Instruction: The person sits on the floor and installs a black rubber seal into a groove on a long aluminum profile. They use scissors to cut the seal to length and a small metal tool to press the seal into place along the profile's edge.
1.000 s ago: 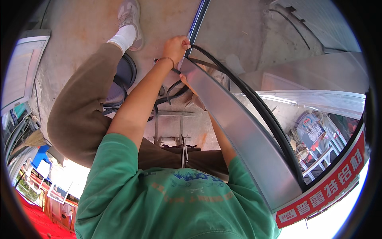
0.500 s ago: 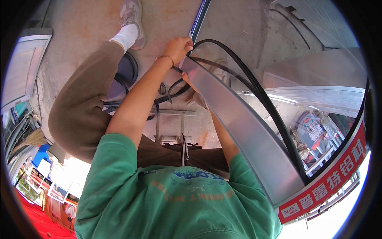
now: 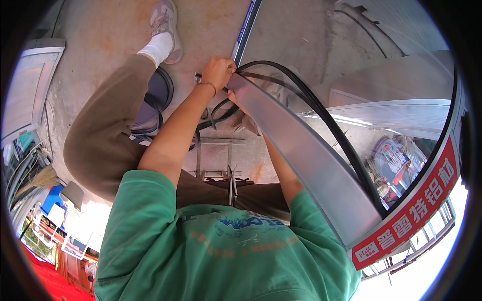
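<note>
A silver aluminium frame [image 3: 296, 140] with a glass pane runs from my fingers toward my right side. At its far end my left hand [image 3: 219, 73] is closed in a pinch on a black rubber strip [image 3: 306, 89]. The strip arches up from there and runs loosely along the frame to the lower right. My right hand [image 3: 234, 97] grips the frame's left edge just below the left one; most of its fingers are hidden behind the metal. Another black length of strip [image 3: 217, 118] hangs below the hands and curls toward my left leg.
A blue-and-silver profile [image 3: 246, 31] extends beyond the frame's far end. A red printed label [image 3: 409, 213] crosses the frame's near right end. Dark coiled material [image 3: 159, 90] lies by my left leg. A broom [image 3: 42, 179] and a pale panel [image 3: 31, 88] stand at left.
My left hand has come slightly nearer and to the left, still pinching the rubber strip. The strip's arch sits a little lower. My right hand stays at the frame's edge.
</note>
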`<state>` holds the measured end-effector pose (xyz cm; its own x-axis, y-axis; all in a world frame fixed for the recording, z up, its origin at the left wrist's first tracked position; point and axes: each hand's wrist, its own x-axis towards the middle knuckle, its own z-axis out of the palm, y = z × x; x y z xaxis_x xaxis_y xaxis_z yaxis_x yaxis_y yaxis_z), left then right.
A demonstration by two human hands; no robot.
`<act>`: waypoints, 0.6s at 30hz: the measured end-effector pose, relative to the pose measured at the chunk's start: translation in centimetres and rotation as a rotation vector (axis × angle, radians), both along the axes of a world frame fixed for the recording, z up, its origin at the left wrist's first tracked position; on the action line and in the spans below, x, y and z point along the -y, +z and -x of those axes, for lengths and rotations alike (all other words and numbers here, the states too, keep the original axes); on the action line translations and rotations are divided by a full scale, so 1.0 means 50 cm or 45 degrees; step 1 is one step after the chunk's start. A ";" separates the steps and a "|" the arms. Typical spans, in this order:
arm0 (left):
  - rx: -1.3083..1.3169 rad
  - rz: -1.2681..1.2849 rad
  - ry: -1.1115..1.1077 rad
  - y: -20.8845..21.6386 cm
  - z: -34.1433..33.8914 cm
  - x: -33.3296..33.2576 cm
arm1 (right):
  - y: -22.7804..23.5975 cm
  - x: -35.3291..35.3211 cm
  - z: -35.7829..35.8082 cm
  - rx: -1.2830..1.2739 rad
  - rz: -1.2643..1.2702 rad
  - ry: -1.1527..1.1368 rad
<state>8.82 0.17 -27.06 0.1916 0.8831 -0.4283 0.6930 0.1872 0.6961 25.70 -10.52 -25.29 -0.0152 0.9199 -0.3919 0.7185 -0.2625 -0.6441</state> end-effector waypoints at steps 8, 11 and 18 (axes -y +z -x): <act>0.018 0.128 -0.049 -0.013 0.027 -0.009 | 0.022 -0.023 -0.031 -0.093 -0.071 -0.069; 0.141 0.006 0.062 -0.003 0.020 -0.038 | 0.068 -0.051 -0.066 -0.223 -0.101 -0.098; 0.520 -0.457 -0.081 0.226 -0.074 -0.081 | 0.224 -0.094 -0.169 -0.609 -0.112 -0.243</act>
<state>12.51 4.20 -15.78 0.3373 0.9412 0.0183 0.3552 -0.1452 0.9234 34.13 -5.80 -14.07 -0.0027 0.9530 -0.3030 0.2832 -0.2898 -0.9142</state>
